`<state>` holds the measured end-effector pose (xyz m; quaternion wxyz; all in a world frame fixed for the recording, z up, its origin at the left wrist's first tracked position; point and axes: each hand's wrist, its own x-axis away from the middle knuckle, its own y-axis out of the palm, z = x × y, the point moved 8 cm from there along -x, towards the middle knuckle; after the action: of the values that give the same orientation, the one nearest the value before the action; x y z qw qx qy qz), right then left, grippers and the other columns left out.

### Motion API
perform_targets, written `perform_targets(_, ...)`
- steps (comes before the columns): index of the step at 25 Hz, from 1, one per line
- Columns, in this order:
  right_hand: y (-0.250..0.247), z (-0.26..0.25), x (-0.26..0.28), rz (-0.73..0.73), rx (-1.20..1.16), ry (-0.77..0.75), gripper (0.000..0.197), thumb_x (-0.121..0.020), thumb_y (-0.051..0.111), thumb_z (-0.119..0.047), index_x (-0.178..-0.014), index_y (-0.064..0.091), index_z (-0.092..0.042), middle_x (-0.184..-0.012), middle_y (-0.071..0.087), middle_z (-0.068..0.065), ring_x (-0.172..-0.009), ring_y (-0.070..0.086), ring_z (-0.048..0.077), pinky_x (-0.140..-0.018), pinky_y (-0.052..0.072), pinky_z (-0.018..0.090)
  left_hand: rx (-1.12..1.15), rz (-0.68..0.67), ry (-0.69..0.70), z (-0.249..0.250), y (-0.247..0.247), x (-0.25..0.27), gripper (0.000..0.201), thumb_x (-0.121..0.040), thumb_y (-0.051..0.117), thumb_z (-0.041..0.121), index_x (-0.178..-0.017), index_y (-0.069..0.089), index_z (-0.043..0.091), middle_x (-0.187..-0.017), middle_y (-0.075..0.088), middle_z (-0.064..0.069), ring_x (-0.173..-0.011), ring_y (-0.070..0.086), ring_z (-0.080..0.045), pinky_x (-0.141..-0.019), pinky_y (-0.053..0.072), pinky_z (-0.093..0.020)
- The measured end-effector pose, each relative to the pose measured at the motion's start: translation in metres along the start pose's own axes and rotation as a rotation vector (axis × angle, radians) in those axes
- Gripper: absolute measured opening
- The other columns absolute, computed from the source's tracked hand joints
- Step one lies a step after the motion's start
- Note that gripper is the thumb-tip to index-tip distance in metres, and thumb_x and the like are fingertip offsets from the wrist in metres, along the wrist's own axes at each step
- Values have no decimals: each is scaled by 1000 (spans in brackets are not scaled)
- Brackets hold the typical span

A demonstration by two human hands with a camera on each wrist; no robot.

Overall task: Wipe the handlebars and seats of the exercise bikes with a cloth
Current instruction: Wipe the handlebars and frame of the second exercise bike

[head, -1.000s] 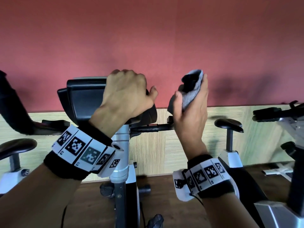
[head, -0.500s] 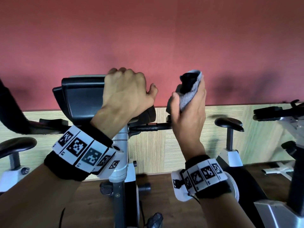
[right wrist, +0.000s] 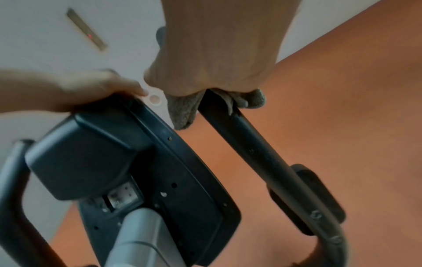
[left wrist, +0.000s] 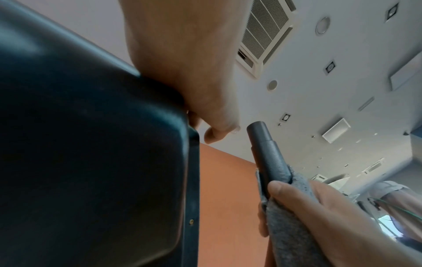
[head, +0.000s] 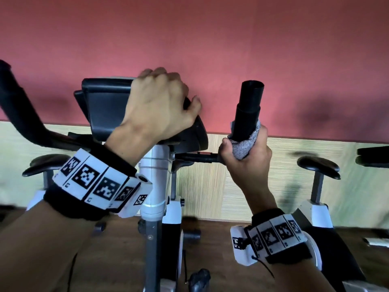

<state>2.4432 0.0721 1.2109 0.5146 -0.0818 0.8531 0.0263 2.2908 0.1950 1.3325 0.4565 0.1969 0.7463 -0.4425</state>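
I stand at an exercise bike with a black console and a black upright right handlebar. My left hand lies on the console's top right corner, fingers curled over its far edge and thumb on its side. My right hand grips a grey cloth wrapped round the lower part of the handlebar; the bar's top end stands bare above it. In the left wrist view the cloth sheathes the handlebar. In the right wrist view the cloth bunches under my fist on the handlebar.
The bike's left handlebar rises at the far left. Black seats of neighbouring bikes stand at left and right, with another bike's handlebar at the right edge. A red wall is close behind. A person stands in the background.
My right hand has slid the cloth down the right handlebar, from its top end to its lower part, baring the tip. My left hand stays on the console.
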Motion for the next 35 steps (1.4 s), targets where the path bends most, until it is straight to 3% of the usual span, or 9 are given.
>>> perform_targets(4, 3, 2, -3, -9, -94, -10, 50, -79, 72, -31, -121, 51, -11, -86, 65, -21, -75, 67, 5, -68, 51, 15, 248, 367, 34, 1, -20, 34, 26, -94, 57, 25, -91, 76, 7, -110, 68, -12, -109, 54, -36, -94, 39, -42)
perform_targets(7, 4, 0, -3, 57, -149, -116, 53, -81, 69, -37, -124, 52, -10, -87, 68, -10, -73, 69, 9, -69, 54, 19, 140, 635, -53, 11, -13, 109, 20, -90, 57, 14, -89, 75, 4, -114, 60, -26, -110, 49, -45, -102, 31, -39)
perform_targets(10, 4, 1, -3, 128, -169, -184, 51, -80, 68, -41, -119, 56, -10, -82, 67, -14, -69, 67, 7, -65, 55, 21, 195, 518, -206, 5, 61, 167, 18, -85, 62, 15, -94, 71, 2, -118, 50, -27, -109, 45, -45, -101, 28, -36)
perform_targets(13, 2, 0, -3, 244, -163, -291, 47, -80, 68, -45, -112, 62, -12, -77, 65, -11, -66, 66, 10, -66, 58, 35, 308, 310, -395, -15, 147, 191, 51, -83, 56, 41, -121, 56, 7, -132, 38, -17, -120, 39, -39, -103, 33, -44)
perform_targets(17, -1, 1, -1, 354, -146, -366, 39, -80, 70, -50, -105, 64, -20, -77, 65, -10, -73, 64, 22, -72, 54, 38, 129, 277, -372, -13, 212, 203, 85, -76, 49, 60, -143, 43, 8, -144, 34, -26, -123, 41, -47, -94, 44, -59)
perform_targets(27, 3, 6, 9, 328, -31, -507, 46, -91, 59, -55, -117, 53, -18, -97, 64, 0, -91, 63, 30, -73, 50, 39, -194, 389, -267, -23, 237, 208, 92, -69, 73, 34, -148, 38, 5, -144, 38, -30, -114, 48, -46, -72, 56, -54)
perform_targets(31, 16, 35, 27, 426, 113, -623, 72, -96, 54, -56, -150, 28, -16, -135, 51, 7, -104, 62, 35, -70, 43, 40, -221, 357, -290, -19, 237, 209, 88, -71, 59, 38, -151, 32, 9, -149, 34, -27, -115, 46, -43, -76, 54, -51)
perform_targets(33, 17, 40, 30, 523, 153, -672, 81, -96, 54, -54, -157, 23, -12, -153, 35, 9, -123, 52, 31, -82, 51, 45, -226, 338, -302, -22, 237, 209, 90, -76, 63, 37, -153, 27, 11, -153, 31, -27, -121, 43, -42, -81, 54, -51)
perform_targets(35, 15, 18, 28, 597, 162, -780, 76, -97, 56, -46, -154, 32, -2, -159, 33, 16, -137, 44, 32, -106, 46, 45, -232, 331, -296, -25, 238, 208, 92, -72, 65, 38, -152, 29, 10, -150, 35, -28, -120, 46, -44, -76, 56, -52)
